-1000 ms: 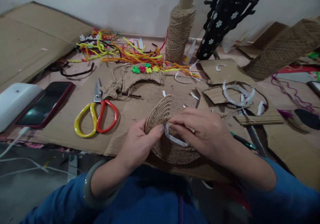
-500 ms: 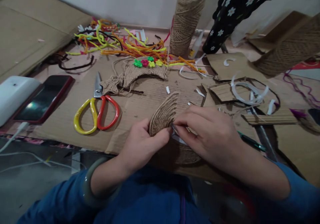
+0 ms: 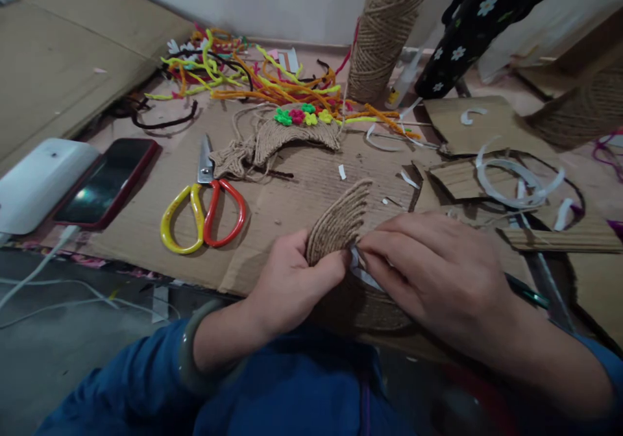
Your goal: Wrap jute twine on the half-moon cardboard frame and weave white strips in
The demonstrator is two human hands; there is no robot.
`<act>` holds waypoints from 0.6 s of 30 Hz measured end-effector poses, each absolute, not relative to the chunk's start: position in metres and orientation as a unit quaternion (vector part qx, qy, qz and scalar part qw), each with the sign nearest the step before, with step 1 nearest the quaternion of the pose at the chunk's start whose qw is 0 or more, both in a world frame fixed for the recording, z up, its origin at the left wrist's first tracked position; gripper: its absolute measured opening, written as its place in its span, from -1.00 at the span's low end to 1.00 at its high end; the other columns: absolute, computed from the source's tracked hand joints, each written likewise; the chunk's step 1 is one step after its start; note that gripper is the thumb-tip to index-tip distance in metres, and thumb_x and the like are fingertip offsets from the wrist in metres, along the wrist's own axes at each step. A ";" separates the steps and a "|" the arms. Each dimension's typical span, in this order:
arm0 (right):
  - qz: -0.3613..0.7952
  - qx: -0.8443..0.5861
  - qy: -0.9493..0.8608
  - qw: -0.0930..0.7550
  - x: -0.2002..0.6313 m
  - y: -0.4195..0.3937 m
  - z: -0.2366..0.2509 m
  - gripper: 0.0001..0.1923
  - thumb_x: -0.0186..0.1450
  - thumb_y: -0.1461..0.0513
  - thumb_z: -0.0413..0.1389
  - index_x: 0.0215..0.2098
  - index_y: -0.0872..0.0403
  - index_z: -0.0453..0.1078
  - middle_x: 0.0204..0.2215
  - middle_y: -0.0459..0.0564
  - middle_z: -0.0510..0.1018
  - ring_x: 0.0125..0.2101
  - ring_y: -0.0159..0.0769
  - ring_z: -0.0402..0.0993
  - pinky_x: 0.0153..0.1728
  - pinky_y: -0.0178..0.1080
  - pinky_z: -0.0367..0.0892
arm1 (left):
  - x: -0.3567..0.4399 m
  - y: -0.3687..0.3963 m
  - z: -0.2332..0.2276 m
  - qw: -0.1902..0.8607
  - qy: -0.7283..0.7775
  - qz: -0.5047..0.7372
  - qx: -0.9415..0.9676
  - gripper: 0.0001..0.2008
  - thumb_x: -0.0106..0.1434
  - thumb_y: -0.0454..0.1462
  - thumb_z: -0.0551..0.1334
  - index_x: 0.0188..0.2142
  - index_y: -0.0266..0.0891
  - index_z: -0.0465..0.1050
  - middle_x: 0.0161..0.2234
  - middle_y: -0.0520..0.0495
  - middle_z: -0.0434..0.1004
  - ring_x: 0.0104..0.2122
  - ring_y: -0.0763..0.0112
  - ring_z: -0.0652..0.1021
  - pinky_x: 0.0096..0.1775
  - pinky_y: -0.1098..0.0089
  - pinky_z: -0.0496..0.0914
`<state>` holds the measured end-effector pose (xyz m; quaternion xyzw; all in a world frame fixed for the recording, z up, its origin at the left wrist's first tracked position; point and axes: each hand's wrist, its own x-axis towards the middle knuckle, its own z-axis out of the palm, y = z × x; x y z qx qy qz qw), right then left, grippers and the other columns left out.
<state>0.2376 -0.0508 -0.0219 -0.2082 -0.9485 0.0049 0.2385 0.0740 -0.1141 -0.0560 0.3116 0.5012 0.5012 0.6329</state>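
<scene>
My left hand [image 3: 296, 280] is closed around a crescent-shaped piece covered in rows of jute twine [image 3: 335, 225], with the thumb lying on its near side. At the crescent's inner edge, the thumb and fingers of my right hand [image 3: 428, 274] are pinched together; what sits between the fingertips is too small to make out. A whitish strip [image 3: 363, 272] shows under the pinch, and the twine-covered lower part of the piece [image 3: 374, 306] curves below, in shadow. Beyond my hands lies a twine crescent with small coloured flowers [image 3: 296, 134], beside a twine star [image 3: 231, 158].
Scissors with yellow and red handles [image 3: 204, 215] lie on the cardboard [image 3: 248, 248], left of my hands. Further left are a phone [image 3: 107, 180] and a white power bank [image 3: 46, 183]. Bright pipe cleaners [image 3: 263, 85], a twine spool [image 3: 382, 40] and a white tape coil [image 3: 509, 183] lie around.
The whole view has shifted, so the table and both hands appear farther right. Both hands keep nearly the same hold at the crescent.
</scene>
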 end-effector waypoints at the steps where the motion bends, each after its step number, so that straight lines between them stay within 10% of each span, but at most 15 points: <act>1: 0.005 -0.209 -0.949 0.236 0.238 -0.051 -0.022 -0.82 0.30 0.32 0.05 -0.46 0.05 0.37 -0.46 0.00 0.52 -0.43 -0.27 0.42 -0.39 -0.18 0.26 | 0.074 -0.114 -0.056 0.637 0.496 0.501 0.311 -0.94 0.04 -0.32 0.29 -0.45 -0.26 0.45 -0.49 0.04 0.43 -0.47 0.47 0.41 -0.42 0.50 0.32; 18: -0.060 -0.155 -0.960 0.226 0.251 -0.051 -0.023 -0.82 0.26 0.30 0.11 -0.15 0.08 0.39 -0.43 0.02 0.53 -0.40 -0.20 0.43 -0.37 -0.13 0.25 | 0.075 -0.112 -0.054 0.641 0.483 0.503 0.320 -0.92 0.07 -0.29 0.25 -0.47 -0.26 0.38 -0.53 0.07 0.35 -0.50 0.51 0.36 -0.44 0.50 0.31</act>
